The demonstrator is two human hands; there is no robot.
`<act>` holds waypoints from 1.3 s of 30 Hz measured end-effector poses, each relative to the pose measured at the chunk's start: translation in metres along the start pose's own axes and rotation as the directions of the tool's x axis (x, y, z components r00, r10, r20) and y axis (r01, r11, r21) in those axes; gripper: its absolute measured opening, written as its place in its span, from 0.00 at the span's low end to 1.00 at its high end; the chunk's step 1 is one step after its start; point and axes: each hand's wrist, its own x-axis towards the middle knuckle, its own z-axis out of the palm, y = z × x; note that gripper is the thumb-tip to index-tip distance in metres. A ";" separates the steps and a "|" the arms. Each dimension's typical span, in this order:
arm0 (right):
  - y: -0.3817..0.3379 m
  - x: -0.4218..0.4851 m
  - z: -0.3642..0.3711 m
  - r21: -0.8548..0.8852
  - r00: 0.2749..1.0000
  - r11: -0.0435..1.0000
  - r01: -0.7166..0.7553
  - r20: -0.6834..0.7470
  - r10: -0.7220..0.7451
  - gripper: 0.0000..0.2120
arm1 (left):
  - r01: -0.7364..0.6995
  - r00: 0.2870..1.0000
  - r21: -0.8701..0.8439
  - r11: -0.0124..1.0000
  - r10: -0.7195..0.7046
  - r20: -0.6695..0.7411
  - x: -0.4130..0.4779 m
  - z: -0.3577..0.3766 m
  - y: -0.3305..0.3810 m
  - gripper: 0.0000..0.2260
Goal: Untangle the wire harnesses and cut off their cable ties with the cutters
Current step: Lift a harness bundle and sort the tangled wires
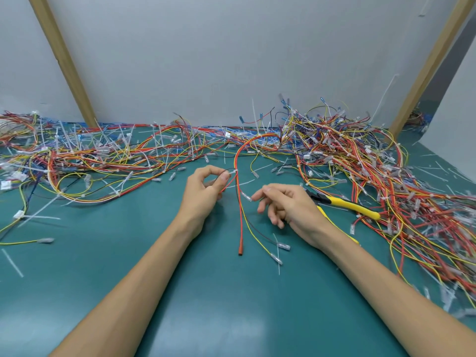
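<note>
A green worktop (180, 292) fills the lower view, backed by a grey wall (206, 60) with two slanted wooden posts (61, 60). Along the back edge and down the right side lies a big tangle of wire harnesses (360, 155), red, orange, yellow and blue, with clear connectors and white cable ties; a second heap (77, 161) spreads over the back left corner. Cut tie scraps (12, 262) are strewn near the left edge.

One harness (240, 215) arcs out of the pile at the back and runs toward the near edge, ending in a red tip and two clear connectors at mid-worktop. The left hand (203, 191) pinches this harness between thumb and forefinger just below a white cable tie (233, 171), other fingers curled. The right hand (286, 202) rests just right of the wires, fingers loosely spread; whether it grips anything is unclear. The yellow-handled cutters (345, 203) lie partly under it, one handle pointing toward the right edge.
</note>
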 end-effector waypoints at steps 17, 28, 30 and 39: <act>0.004 -0.007 -0.013 0.157 0.951 0.984 -0.085 -0.280 0.127 0.22 | -0.178 0.589 0.147 0.973 -0.014 0.808 -0.019 -0.016 0.022 0.03; -0.004 -0.003 -0.030 0.335 0.963 0.929 -0.157 -0.157 0.219 0.10 | -0.393 0.475 0.286 0.874 -0.074 0.877 -0.026 -0.003 0.023 0.01; -0.004 -0.004 -0.036 0.446 0.970 0.883 -0.146 -0.110 0.216 0.13 | -0.329 0.565 0.302 0.895 -0.070 0.822 -0.023 -0.005 0.020 0.02; -0.003 -0.013 -0.028 0.103 0.989 0.995 -0.001 -0.144 0.016 0.24 | -0.187 0.802 0.222 0.957 0.018 0.596 -0.001 -0.031 0.013 0.16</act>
